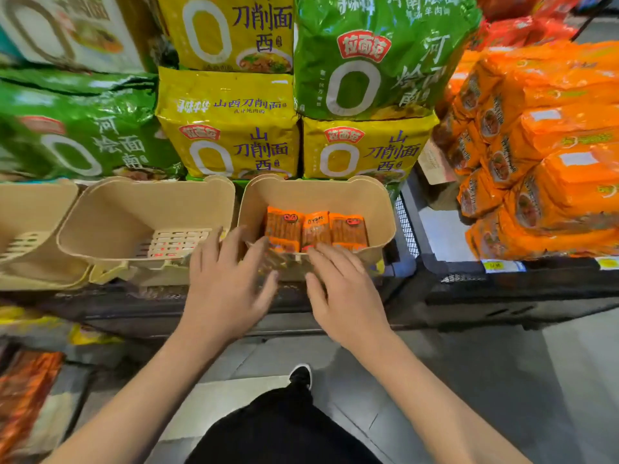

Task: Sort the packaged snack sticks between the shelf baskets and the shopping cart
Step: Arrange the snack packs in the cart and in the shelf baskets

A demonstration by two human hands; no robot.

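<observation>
So: empty beige basket left of left hand, fingers spread, holding nothing. Snack stick packs sit in right basket, just beyond both hands' fingertips. Right hand fingers straight, slightly apart.

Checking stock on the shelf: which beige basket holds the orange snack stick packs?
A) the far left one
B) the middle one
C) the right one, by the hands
C: the orange packs stand in the right basket; the middle basket shows none.
</observation>
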